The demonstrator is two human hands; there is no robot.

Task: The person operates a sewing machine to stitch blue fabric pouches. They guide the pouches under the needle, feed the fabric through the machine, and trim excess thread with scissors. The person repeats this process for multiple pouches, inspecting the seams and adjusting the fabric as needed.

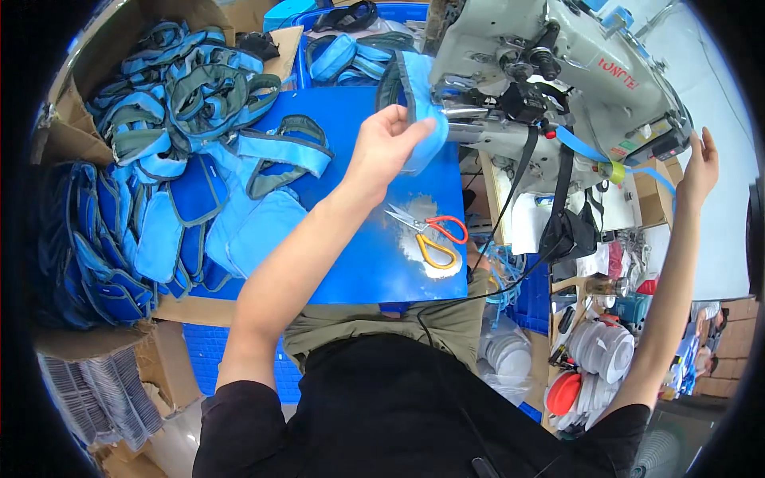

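My left hand (386, 147) grips a light-blue fabric band with grey edging (425, 92) just left of the grey sewing machine (582, 72). My right hand (700, 171) is raised beside the machine's right end, its fingers curled upward; what they hold, if anything, is unclear. Blue binding tape (578, 146) runs through a yellow-green guide (616, 172) toward my right wrist. Scissors with red and yellow handles (438, 253) lie on the blue tabletop (351, 271) below my left hand.
A cardboard box (72, 111) of blue-and-grey bands stands at upper left, with stacked blue padded pieces (103, 247) below. A blue crate (303, 56) of similar pieces sits behind. A black cable (522, 283) crosses the table's right side; spools (606, 350) crowd the lower right.
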